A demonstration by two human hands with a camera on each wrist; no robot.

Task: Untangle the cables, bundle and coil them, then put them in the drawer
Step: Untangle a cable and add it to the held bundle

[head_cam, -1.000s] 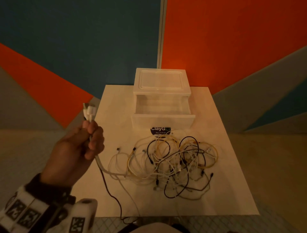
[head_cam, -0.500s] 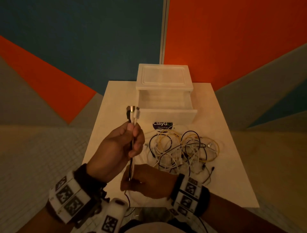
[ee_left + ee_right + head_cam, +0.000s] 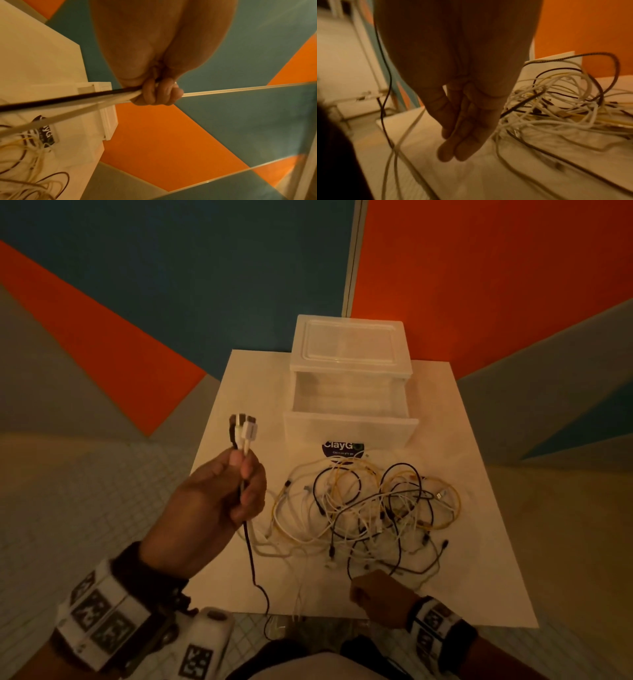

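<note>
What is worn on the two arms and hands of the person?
Both hands are bare. The left wrist carries a white band with black square markers over a dark cuff, with a white marked device beside it. The right wrist carries a similar white band with markers over a dark cuff.

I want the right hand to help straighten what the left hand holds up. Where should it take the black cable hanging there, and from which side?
On the straight hanging stretch of the black cable, just under the left hand. There it runs taut and apart from the cable pile, so likely nothing else gets caught. The right hand, fingers straight in the wrist view, is low at the table edge: come from the right.
</note>
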